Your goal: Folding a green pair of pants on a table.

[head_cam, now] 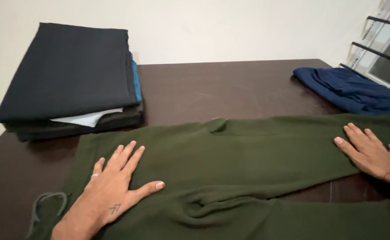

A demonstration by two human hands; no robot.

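Note:
A pair of olive green trousers (248, 151) lies spread across the dark wooden table (212, 89), its two legs running to the right. My left hand (115, 180) rests flat on the waist end at the left, fingers spread. My right hand (368, 151) presses flat on the upper leg at the right, fingers apart. A grey-green drawstring loop (48, 206) lies on the table beside my left wrist. Neither hand grips anything.
A stack of folded clothes (70, 75), a black piece on top with blue, white and dark layers beneath, sits at the back left. A crumpled navy blue garment (350, 89) lies at the back right near a window with black bars (381, 49). A pale wall stands behind.

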